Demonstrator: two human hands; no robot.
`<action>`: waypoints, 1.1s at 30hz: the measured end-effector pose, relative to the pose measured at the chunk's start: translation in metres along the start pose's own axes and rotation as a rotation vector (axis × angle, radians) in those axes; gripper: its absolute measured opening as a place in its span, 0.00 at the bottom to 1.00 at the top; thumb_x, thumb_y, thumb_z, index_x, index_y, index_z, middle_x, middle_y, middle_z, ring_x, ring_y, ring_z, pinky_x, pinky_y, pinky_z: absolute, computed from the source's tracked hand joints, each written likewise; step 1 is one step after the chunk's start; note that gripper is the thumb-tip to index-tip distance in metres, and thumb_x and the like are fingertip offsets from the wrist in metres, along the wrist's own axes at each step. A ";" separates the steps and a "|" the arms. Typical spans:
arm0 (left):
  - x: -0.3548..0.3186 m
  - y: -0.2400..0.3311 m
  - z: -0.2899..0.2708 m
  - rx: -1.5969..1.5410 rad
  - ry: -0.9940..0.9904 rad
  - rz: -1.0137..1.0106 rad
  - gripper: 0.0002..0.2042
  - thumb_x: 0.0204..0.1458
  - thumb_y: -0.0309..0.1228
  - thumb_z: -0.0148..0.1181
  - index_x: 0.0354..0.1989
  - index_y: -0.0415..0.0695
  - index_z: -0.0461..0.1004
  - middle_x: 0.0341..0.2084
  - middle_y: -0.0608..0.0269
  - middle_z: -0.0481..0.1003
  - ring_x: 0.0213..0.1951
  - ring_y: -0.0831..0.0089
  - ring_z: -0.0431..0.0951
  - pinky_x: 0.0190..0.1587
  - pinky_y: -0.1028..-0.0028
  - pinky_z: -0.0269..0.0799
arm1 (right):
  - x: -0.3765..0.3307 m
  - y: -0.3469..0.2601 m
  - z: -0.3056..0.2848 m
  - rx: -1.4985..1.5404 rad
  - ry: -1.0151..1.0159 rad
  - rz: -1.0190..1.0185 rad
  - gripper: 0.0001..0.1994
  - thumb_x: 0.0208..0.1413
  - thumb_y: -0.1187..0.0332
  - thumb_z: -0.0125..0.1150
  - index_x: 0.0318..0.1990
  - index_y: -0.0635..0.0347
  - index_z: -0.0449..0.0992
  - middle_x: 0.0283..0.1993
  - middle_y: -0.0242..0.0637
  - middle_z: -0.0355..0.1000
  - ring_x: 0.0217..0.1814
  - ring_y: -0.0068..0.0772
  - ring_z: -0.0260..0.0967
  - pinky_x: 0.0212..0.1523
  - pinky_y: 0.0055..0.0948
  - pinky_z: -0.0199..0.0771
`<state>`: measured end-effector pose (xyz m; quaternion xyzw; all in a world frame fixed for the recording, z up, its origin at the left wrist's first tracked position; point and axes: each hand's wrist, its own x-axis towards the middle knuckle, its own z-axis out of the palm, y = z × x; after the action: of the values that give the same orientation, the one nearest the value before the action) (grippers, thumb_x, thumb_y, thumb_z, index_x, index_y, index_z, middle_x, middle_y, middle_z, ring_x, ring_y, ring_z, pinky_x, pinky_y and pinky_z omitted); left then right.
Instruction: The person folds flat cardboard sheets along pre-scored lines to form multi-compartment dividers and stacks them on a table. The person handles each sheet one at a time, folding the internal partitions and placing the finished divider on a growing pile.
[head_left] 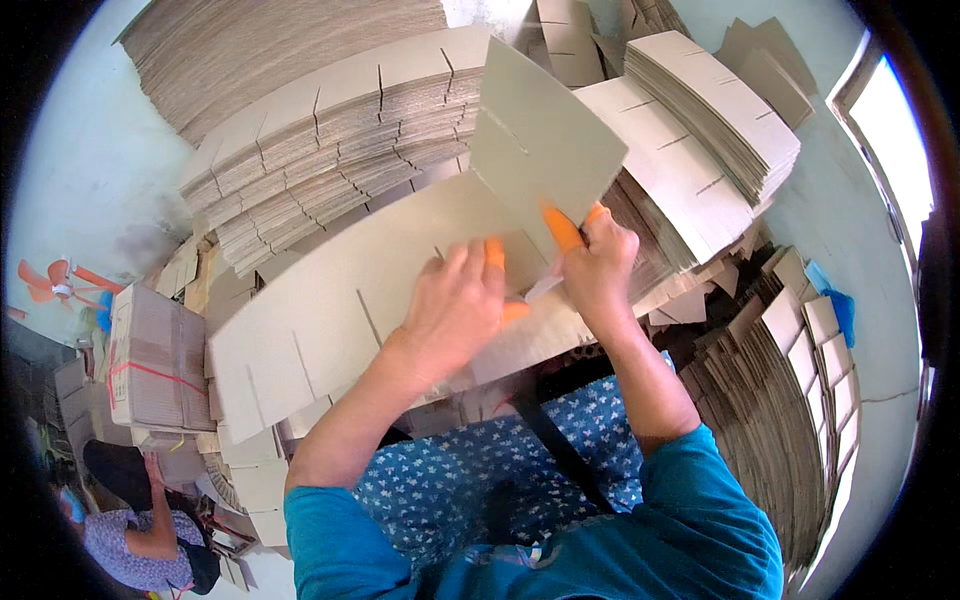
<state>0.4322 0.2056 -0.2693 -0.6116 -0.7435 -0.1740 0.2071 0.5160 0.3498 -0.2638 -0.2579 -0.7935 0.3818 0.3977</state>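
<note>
A large slotted cardboard sheet lies flat in front of me. From its right part a grey-white cardboard panel stands up, tilted; I cannot tell whether the two are joined. My left hand lies over the flat sheet, thumb and fingers apart, its fingers blurred. My right hand is closed at the lower right edge of the raised panel, thumb on its near face. Orange covers wrap some fingertips of both hands. Between the hands is a small pale flap, too blurred to name.
Slotted cardboard stacks rise behind the sheet, with another stack at the far right. More cardboard piles stand at lower right. At left are a taped carton, an orange fan and another person.
</note>
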 end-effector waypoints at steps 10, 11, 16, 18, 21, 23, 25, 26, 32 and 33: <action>0.108 -0.183 0.026 0.447 0.279 -0.233 0.28 0.50 0.44 0.58 0.51 0.32 0.65 0.42 0.50 0.71 0.43 0.59 0.69 0.43 0.65 0.68 | -0.021 0.043 0.004 -0.002 -0.075 0.002 0.08 0.51 0.76 0.61 0.39 0.64 0.74 0.20 0.46 0.69 0.19 0.36 0.70 0.21 0.28 0.67; 0.113 -0.198 0.034 0.468 0.254 -0.236 0.25 0.51 0.42 0.57 0.48 0.32 0.67 0.40 0.51 0.72 0.42 0.59 0.70 0.44 0.64 0.67 | -0.022 0.043 0.005 0.011 -0.075 -0.031 0.08 0.50 0.76 0.61 0.38 0.64 0.74 0.20 0.46 0.69 0.19 0.36 0.70 0.21 0.28 0.67; 0.124 -0.230 0.054 0.459 0.081 -0.112 0.12 0.50 0.35 0.59 0.31 0.37 0.71 0.28 0.54 0.75 0.36 0.60 0.71 0.42 0.63 0.66 | -0.023 0.048 0.005 -0.012 -0.065 -0.063 0.07 0.50 0.73 0.63 0.36 0.63 0.74 0.21 0.47 0.69 0.19 0.39 0.69 0.21 0.28 0.67; 0.124 -0.227 0.053 0.463 0.129 -0.038 0.10 0.49 0.33 0.60 0.25 0.38 0.70 0.25 0.55 0.74 0.34 0.61 0.70 0.41 0.64 0.65 | -0.024 0.046 0.010 -0.006 -0.065 0.000 0.06 0.51 0.71 0.63 0.34 0.63 0.74 0.21 0.47 0.69 0.19 0.43 0.69 0.21 0.29 0.66; 0.123 -0.224 0.046 0.513 0.205 0.070 0.09 0.46 0.31 0.61 0.22 0.39 0.69 0.22 0.57 0.73 0.32 0.62 0.70 0.38 0.65 0.65 | -0.031 0.059 0.018 -0.196 -0.125 -0.059 0.08 0.51 0.69 0.63 0.28 0.62 0.72 0.19 0.47 0.68 0.19 0.47 0.68 0.20 0.31 0.66; 0.123 -0.223 0.045 0.480 0.259 0.076 0.09 0.45 0.30 0.62 0.22 0.40 0.69 0.21 0.58 0.72 0.31 0.63 0.70 0.35 0.66 0.66 | -0.033 0.065 0.021 -0.170 -0.092 -0.076 0.09 0.52 0.69 0.63 0.26 0.62 0.69 0.19 0.47 0.66 0.20 0.48 0.67 0.20 0.32 0.65; 0.120 -0.222 0.040 0.381 0.309 0.007 0.08 0.44 0.29 0.62 0.23 0.41 0.70 0.20 0.59 0.72 0.29 0.63 0.70 0.32 0.67 0.67 | -0.034 0.069 0.020 -0.144 -0.062 -0.085 0.10 0.52 0.70 0.63 0.26 0.62 0.68 0.19 0.47 0.66 0.20 0.49 0.67 0.20 0.33 0.65; 0.119 -0.219 0.036 0.269 0.346 -0.123 0.07 0.44 0.29 0.62 0.23 0.42 0.70 0.20 0.60 0.71 0.29 0.63 0.70 0.32 0.67 0.67 | -0.033 0.071 0.018 -0.131 -0.047 -0.085 0.09 0.51 0.71 0.63 0.26 0.62 0.68 0.19 0.47 0.66 0.20 0.49 0.67 0.20 0.33 0.65; 0.117 -0.213 0.006 0.479 0.385 0.100 0.06 0.42 0.24 0.60 0.29 0.39 0.72 0.27 0.60 0.72 0.32 0.64 0.72 0.34 0.69 0.70 | -0.030 0.066 0.012 -0.096 0.095 -0.193 0.08 0.48 0.78 0.64 0.30 0.62 0.67 0.22 0.46 0.67 0.22 0.51 0.67 0.21 0.31 0.66; 0.114 -0.205 0.003 0.505 0.356 0.170 0.07 0.42 0.23 0.59 0.30 0.37 0.72 0.29 0.59 0.72 0.33 0.64 0.72 0.34 0.69 0.71 | -0.030 0.066 0.012 -0.095 0.133 -0.234 0.09 0.47 0.79 0.64 0.30 0.62 0.67 0.23 0.46 0.67 0.22 0.51 0.67 0.21 0.31 0.66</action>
<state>0.2118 0.2637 -0.2133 -0.5607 -0.6614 -0.0702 0.4932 0.5299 0.3612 -0.3350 -0.2070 -0.8071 0.2769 0.4787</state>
